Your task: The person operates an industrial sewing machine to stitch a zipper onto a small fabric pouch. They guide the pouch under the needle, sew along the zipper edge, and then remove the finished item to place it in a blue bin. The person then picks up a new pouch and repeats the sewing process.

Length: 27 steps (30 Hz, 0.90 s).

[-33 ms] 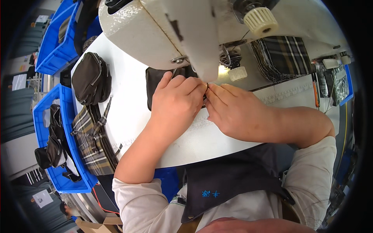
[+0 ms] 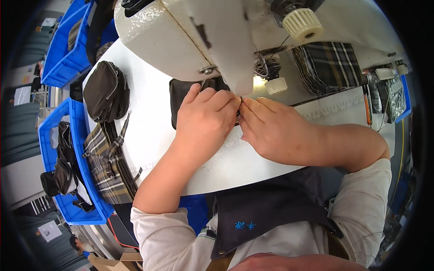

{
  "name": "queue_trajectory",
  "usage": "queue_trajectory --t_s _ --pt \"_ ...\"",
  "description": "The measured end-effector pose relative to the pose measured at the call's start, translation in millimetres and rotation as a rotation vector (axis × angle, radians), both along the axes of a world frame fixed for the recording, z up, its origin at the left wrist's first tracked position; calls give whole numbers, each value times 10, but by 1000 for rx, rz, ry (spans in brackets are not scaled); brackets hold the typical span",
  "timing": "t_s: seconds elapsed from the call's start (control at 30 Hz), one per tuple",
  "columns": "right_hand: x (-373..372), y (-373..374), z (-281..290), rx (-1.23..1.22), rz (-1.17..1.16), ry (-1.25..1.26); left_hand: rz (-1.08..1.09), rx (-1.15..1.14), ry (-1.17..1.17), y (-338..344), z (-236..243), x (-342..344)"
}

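Under the head of a white sewing machine (image 2: 158,40) lies a dark fabric piece (image 2: 177,97) with a zipper (image 2: 203,84) along it. My left hand (image 2: 205,115) rests over this piece, fingers curled and pressed down on its right part. Close against it, my right hand (image 2: 278,131) pinches a narrow dark edge, with the fingertips of both hands nearly touching. The machine's needle and presser foot are hidden behind the machine head and my fingers, so I cannot see where the cloth meets them.
A dark zippered pouch (image 2: 106,90) and plaid fabric (image 2: 108,167) lie on the left of the white table (image 2: 212,174). Blue bins (image 2: 72,212) stand beyond. Stacked plaid pieces (image 2: 332,67) sit at the right, near a ruler strip (image 2: 334,111) and pens (image 2: 367,106).
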State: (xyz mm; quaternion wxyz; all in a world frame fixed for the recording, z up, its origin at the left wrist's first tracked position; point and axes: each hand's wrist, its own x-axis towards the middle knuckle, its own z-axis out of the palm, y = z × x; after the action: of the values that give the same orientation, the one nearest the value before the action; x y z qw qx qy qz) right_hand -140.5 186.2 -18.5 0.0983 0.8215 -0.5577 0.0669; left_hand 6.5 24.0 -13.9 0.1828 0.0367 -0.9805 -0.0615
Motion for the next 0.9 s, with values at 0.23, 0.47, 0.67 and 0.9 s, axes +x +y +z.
queue_trajectory --t_s 0.23,0.47,0.67,0.9 --pt "-1 8 15 48 -3 -24 3 14 -6 18 -3 -4" --pt "-55 -70 -42 -123 2 -8 31 26 21 -12 -44 -43" --pt "-42 -54 43 56 0 -18 45 35 13 -18 -33 -34" --pt "-27 -40 8 40 13 -53 53 -4 3 10 -2 -38"
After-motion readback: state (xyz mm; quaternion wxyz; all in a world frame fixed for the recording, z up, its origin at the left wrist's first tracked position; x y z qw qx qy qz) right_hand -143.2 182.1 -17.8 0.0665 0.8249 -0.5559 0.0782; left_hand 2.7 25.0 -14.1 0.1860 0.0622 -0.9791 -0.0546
